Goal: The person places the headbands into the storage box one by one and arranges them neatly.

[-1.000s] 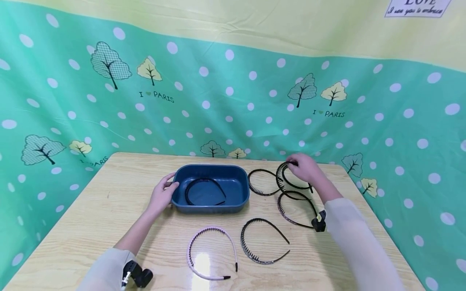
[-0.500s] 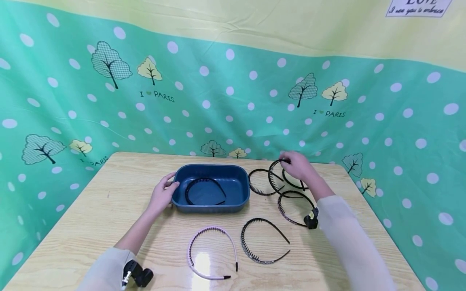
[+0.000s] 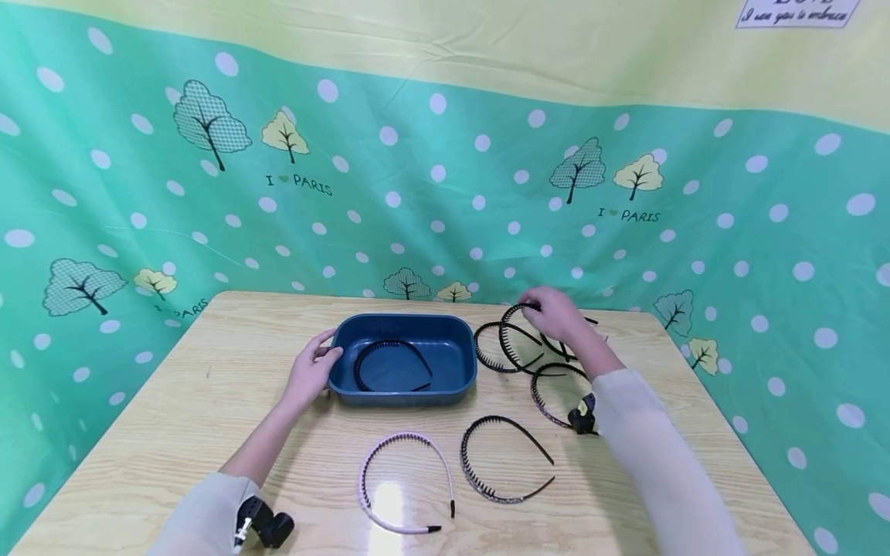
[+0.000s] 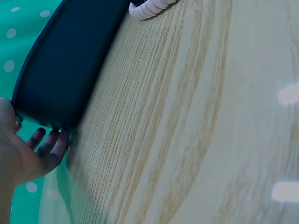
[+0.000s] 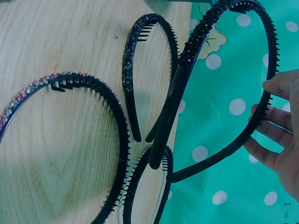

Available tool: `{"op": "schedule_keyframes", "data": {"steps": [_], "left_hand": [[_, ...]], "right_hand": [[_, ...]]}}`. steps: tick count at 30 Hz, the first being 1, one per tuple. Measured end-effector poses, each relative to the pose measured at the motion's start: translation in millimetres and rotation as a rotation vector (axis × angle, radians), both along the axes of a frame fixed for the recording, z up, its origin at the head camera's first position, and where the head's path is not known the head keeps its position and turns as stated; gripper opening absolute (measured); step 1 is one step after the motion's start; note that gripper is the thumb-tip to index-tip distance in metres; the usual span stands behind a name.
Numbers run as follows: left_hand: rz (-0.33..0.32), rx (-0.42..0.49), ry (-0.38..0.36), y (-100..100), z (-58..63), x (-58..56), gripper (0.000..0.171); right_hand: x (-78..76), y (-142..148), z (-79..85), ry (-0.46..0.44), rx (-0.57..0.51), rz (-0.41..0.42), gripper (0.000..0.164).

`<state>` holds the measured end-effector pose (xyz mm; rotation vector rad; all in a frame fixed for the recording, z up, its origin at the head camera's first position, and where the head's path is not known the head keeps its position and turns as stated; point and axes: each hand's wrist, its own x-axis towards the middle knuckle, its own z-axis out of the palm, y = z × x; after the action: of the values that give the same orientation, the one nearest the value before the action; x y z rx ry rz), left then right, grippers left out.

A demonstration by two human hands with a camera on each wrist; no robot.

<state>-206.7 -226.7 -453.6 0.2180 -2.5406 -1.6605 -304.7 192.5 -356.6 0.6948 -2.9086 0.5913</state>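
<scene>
In the head view, my left hand (image 3: pixel 311 369) holds the left end of a blue plastic bin (image 3: pixel 399 400), thumb over the rim. The left wrist view shows the fingers against the bin's outer wall. One black toothed headband (image 3: pixel 357 369) lies inside the bin. My right hand (image 3: pixel 559 315) pinches a black headband (image 3: pixel 502 336) by its toothed side, to the right of the bin. From the right wrist view, this headband (image 5: pixel 201 35) has dark sparkling stones and is tilted up, its ends pointing down near other headbands.
Close to the held one lie a black headband (image 3: pixel 480 355), another partly behind the right hand (image 3: pixel 552 349), and one with pink and silver stones (image 3: pixel 537 398). A silver-trimmed headband (image 3: pixel 465 455) and a pale pink one (image 3: pixel 363 486) lie nearer the front. A polka-dot curtain (image 3: pixel 438 174) hangs behind.
My right hand has moved left toward the bin, carrying the black headband. The left hand and the bin stay where they were.
</scene>
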Motion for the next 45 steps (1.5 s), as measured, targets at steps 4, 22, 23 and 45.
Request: {"op": "schedule_keyframes", "data": {"steps": [4,22,23,45], "left_hand": [[0.002,0.003,0.001,0.7,0.1,0.3,0.047],[-0.002,-0.007,0.050,1.4,-1.2,1.7,0.048],[0.001,-0.003,0.047,1.4,-1.1,1.7,0.048],[-0.001,0.010,-0.003,-0.9,0.3,0.5,0.048]], "right_hand": [[0.2,-5.5,1.4,-0.004,0.004,-0.005,0.029],[-2.9,-31.5,1.4,0.022,-0.025,0.040,0.026],[-2.4,-32.5,1.1,0.017,-0.029,0.036,0.026],[-1.2,-65.5,4.8,0.008,-0.038,0.088,0.029]]}}
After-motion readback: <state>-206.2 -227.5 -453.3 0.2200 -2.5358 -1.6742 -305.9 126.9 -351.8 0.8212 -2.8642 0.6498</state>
